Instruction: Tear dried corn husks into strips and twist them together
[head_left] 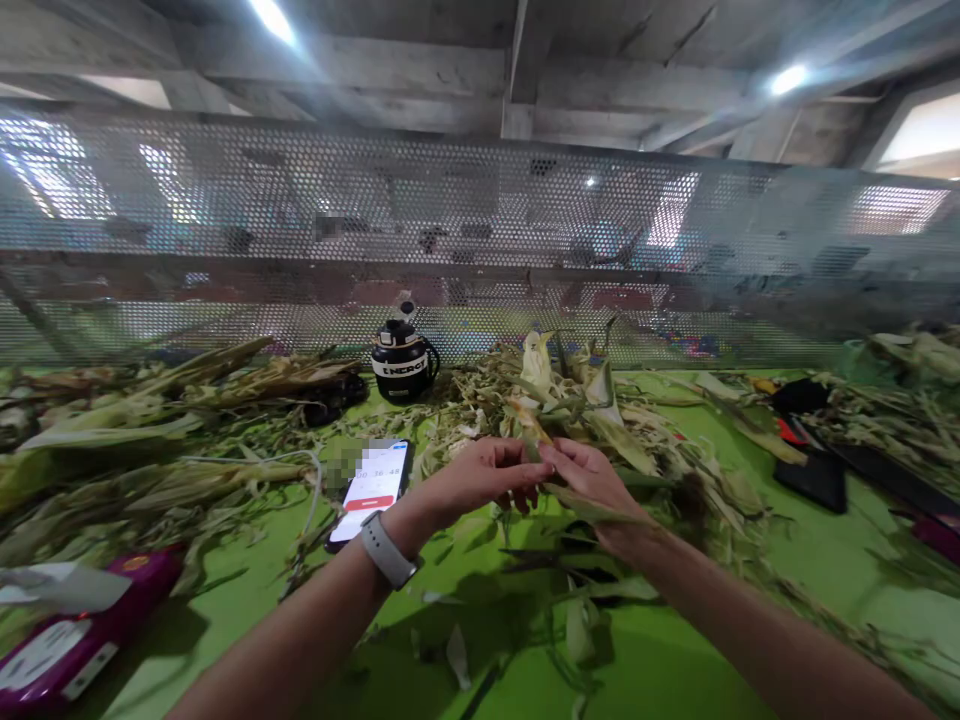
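My left hand (pixel 506 472), with a grey watch band (pixel 386 552) on its wrist, is closed, thumb and fingers pinched together. Its fingertips meet those of my right hand (pixel 589 478), which is also closed. Between them is a pale green and yellowish corn husk (pixel 531 425), partly hidden by the fingers. A long husk strip (pixel 596 508) runs along under my right palm. Just beyond both hands rises a heap of dried husks (pixel 480 395). Below the hands, loose husk pieces (pixel 581 625) and dark narrow scraps lie on the green tabletop (pixel 420 660).
A phone (pixel 375 490) showing a timer lies left of my hands, with a white cable. Behind it stands a black jug (pixel 401 365) marked ENERGY. Far left are husk bundles (pixel 150 410) and a magenta device (pixel 97 630). A black object (pixel 814 480) lies right. A perforated metal screen (pixel 465 200) closes the back.
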